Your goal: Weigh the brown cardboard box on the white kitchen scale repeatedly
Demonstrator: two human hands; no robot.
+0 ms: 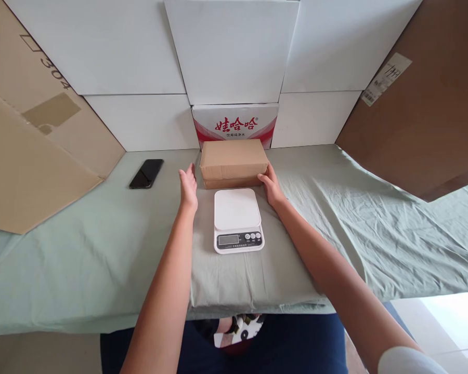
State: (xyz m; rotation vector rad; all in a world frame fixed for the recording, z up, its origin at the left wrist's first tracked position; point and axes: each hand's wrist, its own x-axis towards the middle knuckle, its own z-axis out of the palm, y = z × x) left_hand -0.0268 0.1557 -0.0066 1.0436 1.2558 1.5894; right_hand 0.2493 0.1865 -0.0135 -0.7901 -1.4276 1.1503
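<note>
Brown cardboard box [234, 153] sits on the green cloth [296, 259], its long axis running left to right, roughly parallel to the table's front edge, with one long side turned toward the person. A second brown layer shows beneath its front edge; whether that is another box I cannot tell. The left hand [188, 188] is spread beside the box's left end, palm turned inward, a gap between them. The right hand [272, 186] touches the right front corner, thumb on the front and fingers along the end, partly hidden; how firmly it grips I cannot tell. Just in front of the box lies a white kitchen scale [237, 210], its long axis pointing away from the person, display and buttons at the near end. Behind stands a red-and-white carton [236, 124]; farther left lies a black phone [146, 173], slanted.
</note>
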